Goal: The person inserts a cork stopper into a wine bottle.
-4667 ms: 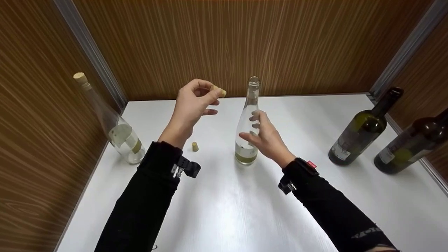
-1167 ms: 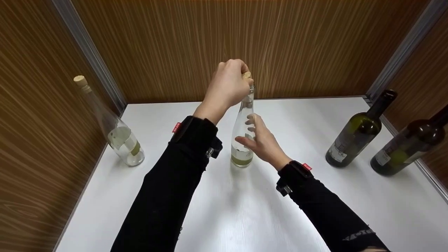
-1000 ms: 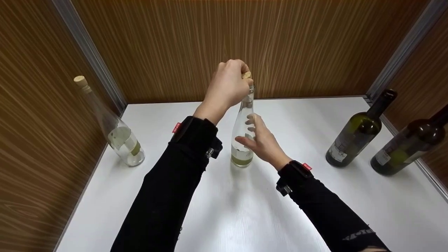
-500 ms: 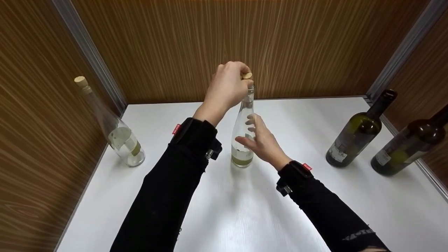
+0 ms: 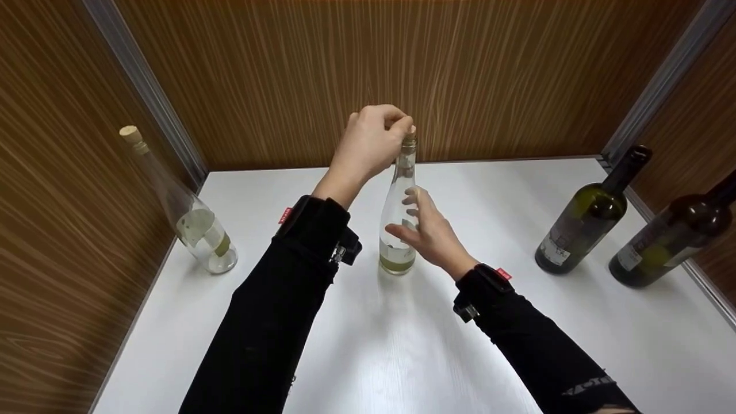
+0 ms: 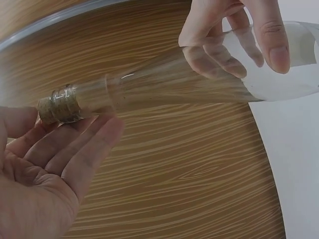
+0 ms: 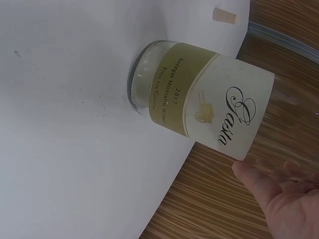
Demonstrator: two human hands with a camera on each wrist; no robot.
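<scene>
The left hand [image 5: 374, 141] pinched the cork [image 6: 54, 105] into the clear bottle [image 5: 398, 213], which the right hand [image 5: 428, 233] gripped mid-body. Off-centre pushing, I judged, could have tipped that tall bottle on the white table [image 5: 402, 345] or snapped the cork.

The left hand [image 5: 371, 141] was raised high, its fingers curled and closed at the tips, the forearm in a black sleeve reaching up. The right hand [image 5: 428, 233] stayed lower, its fingers spread and slightly bent.
</scene>
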